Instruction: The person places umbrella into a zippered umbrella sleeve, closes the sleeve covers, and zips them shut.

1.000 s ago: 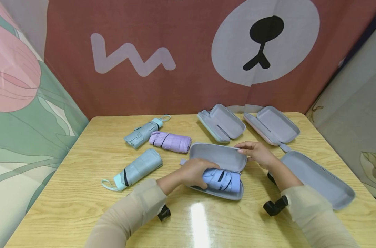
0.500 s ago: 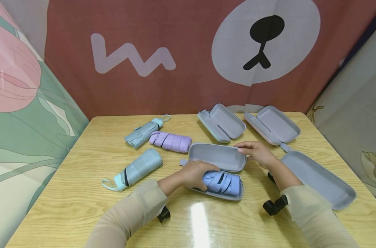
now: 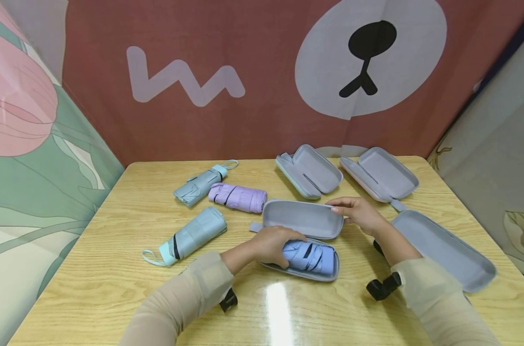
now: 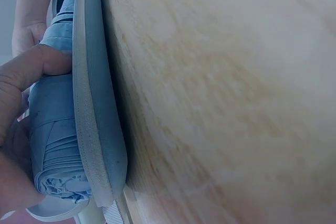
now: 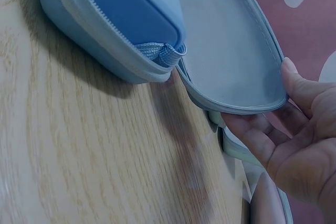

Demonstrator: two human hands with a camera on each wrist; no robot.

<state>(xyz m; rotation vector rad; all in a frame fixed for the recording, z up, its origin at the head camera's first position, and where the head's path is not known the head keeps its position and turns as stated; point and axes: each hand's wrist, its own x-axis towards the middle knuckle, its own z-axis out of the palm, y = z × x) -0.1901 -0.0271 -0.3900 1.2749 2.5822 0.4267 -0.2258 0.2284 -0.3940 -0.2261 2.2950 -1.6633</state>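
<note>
A folded blue umbrella (image 3: 311,255) lies in the lower half of an open grey zip case (image 3: 302,218) in the middle of the table. My left hand (image 3: 272,244) grips its left end, thumb on the near side; the left wrist view shows the umbrella's rolled fabric (image 4: 55,129) beside the zipper rim (image 4: 86,103). My right hand (image 3: 360,214) pinches the right end of the raised lid, thumb on the inside edge and fingers behind, as the right wrist view shows on the lid (image 5: 231,45). The umbrella's blue handle end (image 5: 131,9) faces right, with a strap loop (image 5: 163,52) at the rim.
To the left lie a purple umbrella (image 3: 240,198) and two grey-green umbrellas, one far (image 3: 199,186) and one near (image 3: 194,235). Behind stand two open cases, one left (image 3: 318,168) and one right (image 3: 387,173). Another grey case (image 3: 443,250) lies by my right forearm.
The blue umbrella has settled slightly lower in the case, and my left hand has shifted down a little with it. The right hand stays at the lid.
</note>
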